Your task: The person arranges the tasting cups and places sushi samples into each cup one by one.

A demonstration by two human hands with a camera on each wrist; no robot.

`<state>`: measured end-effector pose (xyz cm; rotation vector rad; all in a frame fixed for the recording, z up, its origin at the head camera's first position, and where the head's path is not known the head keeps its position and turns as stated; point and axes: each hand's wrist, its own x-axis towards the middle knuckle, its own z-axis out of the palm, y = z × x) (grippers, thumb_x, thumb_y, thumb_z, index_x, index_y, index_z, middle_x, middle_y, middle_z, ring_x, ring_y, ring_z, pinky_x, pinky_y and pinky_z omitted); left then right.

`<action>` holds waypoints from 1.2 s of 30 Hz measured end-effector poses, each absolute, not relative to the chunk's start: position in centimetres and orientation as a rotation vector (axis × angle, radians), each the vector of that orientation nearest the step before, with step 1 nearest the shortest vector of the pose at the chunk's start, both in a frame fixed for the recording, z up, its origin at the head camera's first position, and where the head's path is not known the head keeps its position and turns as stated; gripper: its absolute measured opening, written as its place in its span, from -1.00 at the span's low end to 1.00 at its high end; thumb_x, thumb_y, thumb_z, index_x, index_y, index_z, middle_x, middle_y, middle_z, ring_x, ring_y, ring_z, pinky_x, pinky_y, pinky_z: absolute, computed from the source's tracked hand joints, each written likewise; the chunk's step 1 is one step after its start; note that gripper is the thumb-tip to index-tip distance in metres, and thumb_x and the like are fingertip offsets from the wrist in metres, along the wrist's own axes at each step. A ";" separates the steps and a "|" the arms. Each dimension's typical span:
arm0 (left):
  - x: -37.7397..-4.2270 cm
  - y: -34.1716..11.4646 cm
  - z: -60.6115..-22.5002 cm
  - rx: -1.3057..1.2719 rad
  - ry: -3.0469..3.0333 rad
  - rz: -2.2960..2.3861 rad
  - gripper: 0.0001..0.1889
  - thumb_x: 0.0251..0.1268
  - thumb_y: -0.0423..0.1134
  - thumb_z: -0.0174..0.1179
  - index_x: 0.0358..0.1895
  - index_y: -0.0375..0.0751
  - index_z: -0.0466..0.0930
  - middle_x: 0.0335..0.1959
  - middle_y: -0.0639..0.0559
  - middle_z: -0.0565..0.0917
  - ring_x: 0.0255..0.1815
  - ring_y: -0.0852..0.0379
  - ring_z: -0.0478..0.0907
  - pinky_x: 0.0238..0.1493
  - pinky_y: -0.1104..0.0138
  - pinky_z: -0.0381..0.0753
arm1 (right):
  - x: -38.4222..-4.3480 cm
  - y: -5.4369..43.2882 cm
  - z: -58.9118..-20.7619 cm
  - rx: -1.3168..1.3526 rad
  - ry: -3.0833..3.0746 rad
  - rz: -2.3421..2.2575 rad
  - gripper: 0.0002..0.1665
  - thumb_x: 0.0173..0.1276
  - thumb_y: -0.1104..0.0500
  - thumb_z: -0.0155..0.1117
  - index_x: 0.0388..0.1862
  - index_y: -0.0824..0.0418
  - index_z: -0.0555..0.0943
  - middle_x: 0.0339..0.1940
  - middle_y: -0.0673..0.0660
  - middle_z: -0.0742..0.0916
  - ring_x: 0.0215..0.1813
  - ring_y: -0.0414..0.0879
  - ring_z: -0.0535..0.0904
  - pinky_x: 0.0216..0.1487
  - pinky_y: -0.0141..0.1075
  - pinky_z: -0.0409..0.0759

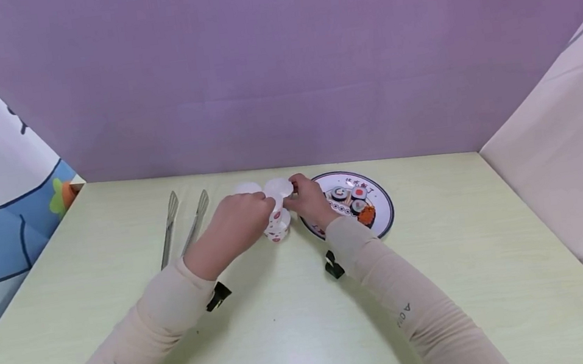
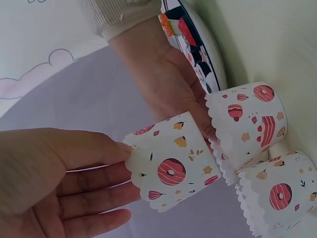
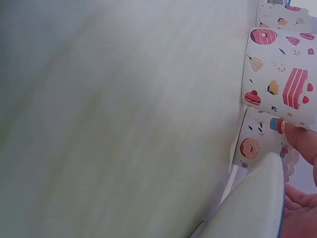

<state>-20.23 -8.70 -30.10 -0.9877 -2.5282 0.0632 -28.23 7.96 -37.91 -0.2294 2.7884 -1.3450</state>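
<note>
My left hand (image 1: 236, 226) pinches the scalloped rim of a white paper baking cup (image 2: 173, 158) between thumb and fingers, lifted and tilted above the others. Red donuts and yellow flowers are printed on it. My right hand (image 1: 310, 201) pinches another paper cup (image 3: 257, 139) beside the plate, its thumb on the printed wall; its fingers are partly hidden behind the cup and plate. Close by stand more cups: a front one (image 3: 282, 74) with a cake print and another donut-printed cup (image 2: 282, 198).
A round plate (image 1: 380, 207) with a dark rim and sushi pictures lies right of the cups, partly under my right wrist. Metal tongs (image 1: 168, 232) lie to the left, partly hidden by my left arm. A purple wall (image 1: 277, 73) stands behind the table (image 1: 290, 342).
</note>
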 end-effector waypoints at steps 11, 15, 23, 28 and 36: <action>-18.1 -9.8 -30.7 -1.013 -2.493 0.074 -0.86 -0.03 -0.50 0.25 -0.56 -0.21 0.55 -0.69 0.06 0.46 -0.73 0.21 0.31 -0.75 0.31 0.37 | -28.2 8.0 -37.9 -0.210 2.823 -1.244 -0.27 0.23 0.08 0.36 0.29 0.32 0.31 0.11 0.26 0.55 0.11 0.07 0.47 0.09 -0.14 0.47; -17.5 -10.3 -31.0 -1.017 -2.484 0.081 -0.83 -0.06 -0.51 0.25 -0.60 -0.20 0.51 -0.71 0.07 0.42 -0.75 0.23 0.27 -0.76 0.33 0.33 | -28.3 8.1 -37.9 -0.212 2.820 -1.254 -0.27 0.22 0.08 0.37 0.28 0.32 0.31 0.11 0.26 0.55 0.12 0.06 0.47 0.10 -0.14 0.46; -16.7 -11.3 -31.3 -0.999 -2.514 0.076 -0.83 -0.09 -0.57 0.19 -0.60 -0.23 0.49 -0.70 0.06 0.42 -0.74 0.24 0.22 -0.76 0.36 0.26 | -28.3 8.1 -38.0 -0.199 2.824 -1.243 -0.27 0.23 0.07 0.36 0.28 0.30 0.31 0.10 0.24 0.55 0.10 0.05 0.47 0.10 -0.14 0.46; -16.3 -11.9 -31.4 -0.987 -2.500 0.068 -0.85 -0.10 -0.56 0.22 -0.59 -0.26 0.51 -0.70 0.05 0.42 -0.75 0.25 0.19 -0.77 0.40 0.22 | -28.3 8.0 -38.0 -0.205 2.813 -1.239 -0.27 0.23 0.06 0.36 0.28 0.30 0.31 0.10 0.24 0.55 0.10 0.05 0.47 0.10 -0.14 0.45; -15.5 -12.9 -31.1 -0.974 -2.574 0.072 -0.86 -0.11 -0.49 0.31 -0.56 -0.27 0.51 -0.69 0.05 0.43 -0.74 0.23 0.23 -0.73 0.39 0.26 | -28.3 7.9 -38.0 -0.184 2.804 -1.252 -0.28 0.23 0.08 0.36 0.29 0.29 0.31 0.11 0.23 0.55 0.11 0.05 0.47 0.09 -0.13 0.46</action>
